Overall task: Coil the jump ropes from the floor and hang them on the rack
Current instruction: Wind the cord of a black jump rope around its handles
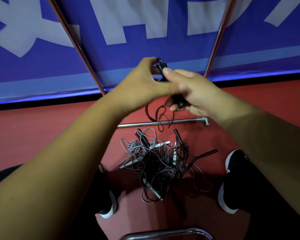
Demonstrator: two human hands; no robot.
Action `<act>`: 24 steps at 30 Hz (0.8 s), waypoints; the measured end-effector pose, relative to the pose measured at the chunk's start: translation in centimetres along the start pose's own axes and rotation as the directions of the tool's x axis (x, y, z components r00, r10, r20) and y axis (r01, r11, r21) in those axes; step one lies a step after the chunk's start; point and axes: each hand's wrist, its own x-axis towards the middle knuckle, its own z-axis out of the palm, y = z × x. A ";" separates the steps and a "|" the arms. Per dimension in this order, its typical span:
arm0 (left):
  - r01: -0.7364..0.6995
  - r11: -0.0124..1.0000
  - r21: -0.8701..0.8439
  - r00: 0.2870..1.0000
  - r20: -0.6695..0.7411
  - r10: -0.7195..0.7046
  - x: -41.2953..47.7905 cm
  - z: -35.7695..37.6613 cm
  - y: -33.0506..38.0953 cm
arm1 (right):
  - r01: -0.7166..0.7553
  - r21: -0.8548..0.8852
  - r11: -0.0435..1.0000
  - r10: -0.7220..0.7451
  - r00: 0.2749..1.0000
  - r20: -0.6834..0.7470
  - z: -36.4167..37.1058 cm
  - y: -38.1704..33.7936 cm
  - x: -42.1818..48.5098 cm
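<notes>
A matte red floor (42, 135) fills the lower half. At 12 o'clock a creased blue fabric banner (145, 54) with large pale lettering hangs behind it. Slim polished rack poles (76, 45) slant up at 11 and 1 o'clock, and a chrome base bar (180, 121) lies across the centre. Just above centre, the right hand (197, 94) curls round black jump rope handles (161, 65) while the left hand (142, 82) pinches their upper end. Thin dark cord loops (160, 116) dangle below, crossing the bar. Towards 6 o'clock, between black white-soled shoes (230, 181), a tangled pile of ropes (159, 163), grey and black with slender black and white handles, lies on the floor.
</notes>
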 end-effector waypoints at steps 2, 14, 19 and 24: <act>0.051 0.964 -0.261 0.998 -0.025 -0.060 0.4 -1.1 -0.1 | 0.063 -0.133 0.989 -0.063 0.998 0.005 -0.2 -0.3 -0.2; 0.102 0.925 -0.365 0.994 -0.001 -0.111 0.9 -2.5 -2.1 | 0.134 -0.398 0.908 -0.076 0.985 0.158 -0.4 -0.7 -1.1; 0.058 0.964 -0.258 0.996 -0.050 -0.073 0.7 -2.2 -2.0 | 0.116 -0.420 0.900 -0.050 0.985 0.166 -0.6 -0.8 -1.0; 0.049 0.998 -0.029 0.989 -0.138 -0.052 0.6 -1.2 -2.0 | 0.123 -0.519 0.846 -0.036 0.984 0.173 -0.7 -0.6 -0.9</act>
